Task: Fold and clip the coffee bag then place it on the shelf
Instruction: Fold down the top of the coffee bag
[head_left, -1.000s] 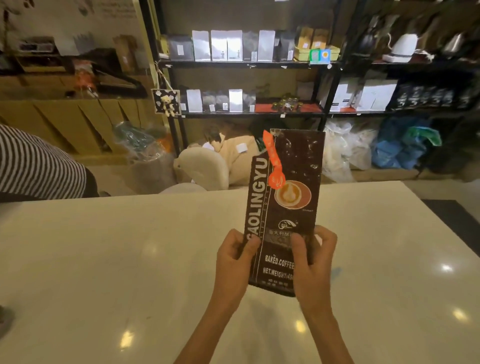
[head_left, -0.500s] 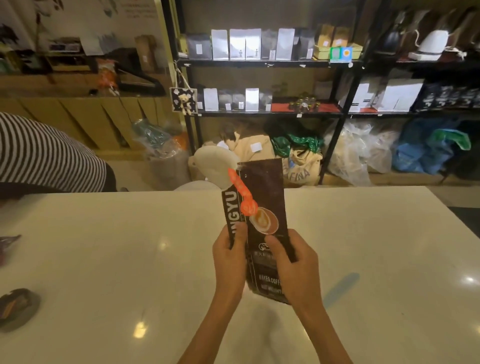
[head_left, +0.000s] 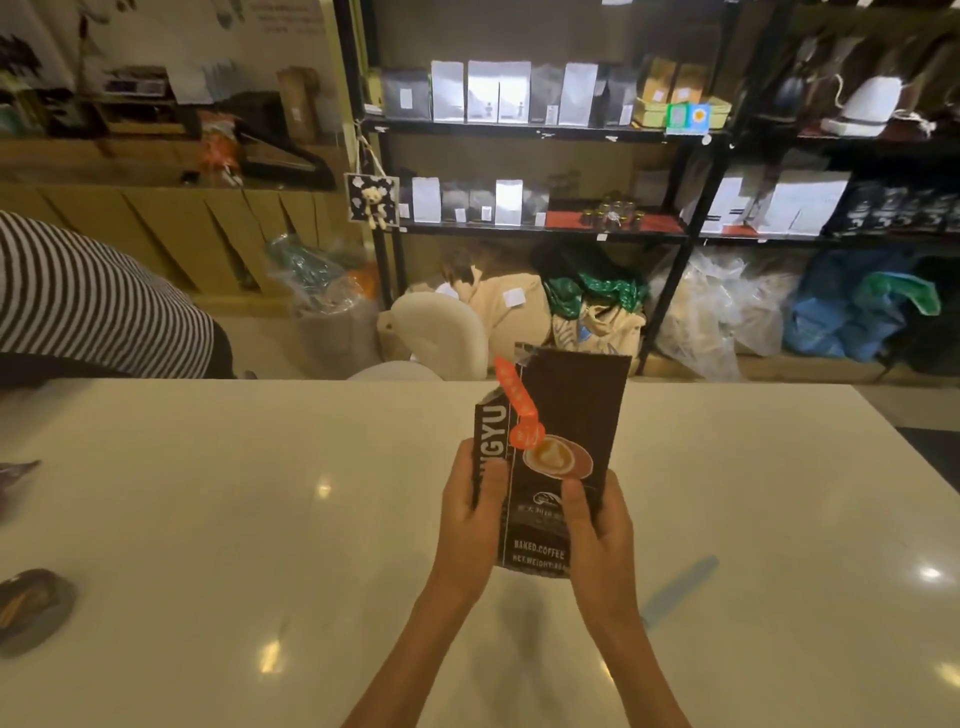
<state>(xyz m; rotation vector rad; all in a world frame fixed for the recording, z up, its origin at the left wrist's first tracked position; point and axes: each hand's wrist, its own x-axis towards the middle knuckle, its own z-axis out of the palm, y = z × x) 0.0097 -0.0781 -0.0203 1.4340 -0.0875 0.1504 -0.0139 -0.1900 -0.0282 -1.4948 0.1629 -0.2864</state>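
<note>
I hold a dark brown coffee bag (head_left: 566, 415) upright over the white table (head_left: 260, 493), its printed front facing me. My left hand (head_left: 472, 519) grips its left edge and my right hand (head_left: 597, 535) grips its lower right side, thumbs on the front. The top of the bag is folded down, shorter than before. An orange strip (head_left: 519, 410) hangs across the upper front of the bag. A blue clip (head_left: 680, 584) lies on the table to the right of my right hand. The black shelf (head_left: 530, 127) stands behind the table.
A person in a striped shirt (head_left: 93, 306) leans in at the left. Two dark packets (head_left: 31, 608) lie at the table's left edge. The shelf holds several silver bags (head_left: 498, 91), boxes and a white kettle (head_left: 867, 104). Sacks and plastic bags (head_left: 717, 312) sit on the floor beneath it.
The bag has come down and looks shorter, its top part folded over. Both hands slid higher on it. My view shifted left, which brought the packets at the left edge into sight.
</note>
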